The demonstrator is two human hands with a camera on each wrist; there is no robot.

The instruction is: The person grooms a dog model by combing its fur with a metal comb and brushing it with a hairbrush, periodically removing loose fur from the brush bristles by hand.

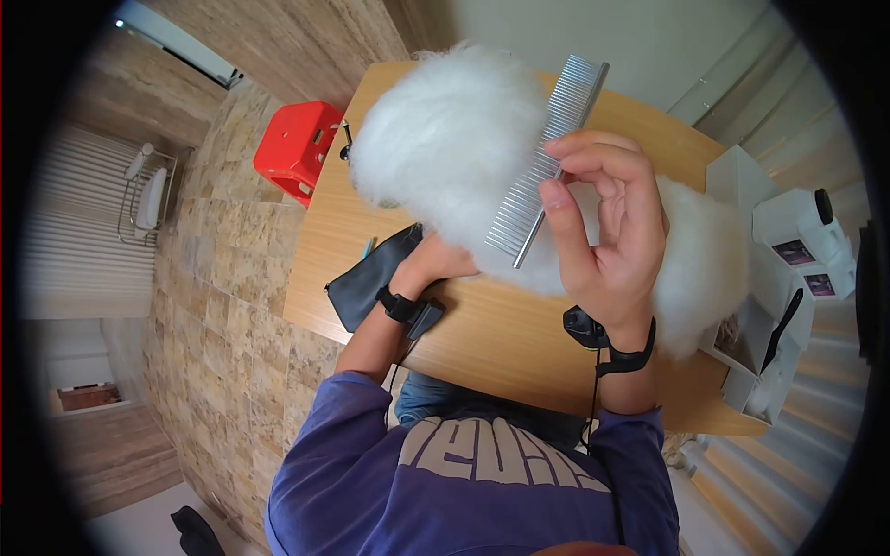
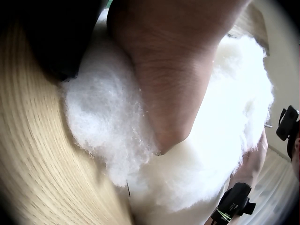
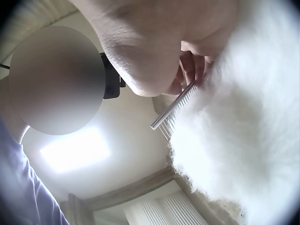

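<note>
A large mass of fluffy white fur [image 1: 445, 130] lies across the wooden table [image 1: 491, 329], with a second rounded bulk on the right. My right hand [image 1: 612, 199] pinches a long metal comb [image 1: 579, 102] by its spine between thumb and fingers. The comb is held slanted over the fur, its teeth facing left. In the right wrist view the comb [image 3: 171, 110] overlaps the fur's edge. My left hand [image 1: 440, 259] reaches in at the near side of the fur, its fingers hidden there. White fluff [image 2: 110, 112] surrounds that hand in the left wrist view.
A black pouch [image 1: 362, 287] lies by my left wrist near the table's edge. At the table's right end stands a white box [image 1: 737, 185] with compartments, with white containers [image 1: 793, 227] beside it. A red stool [image 1: 292, 144] stands on the floor past the left edge.
</note>
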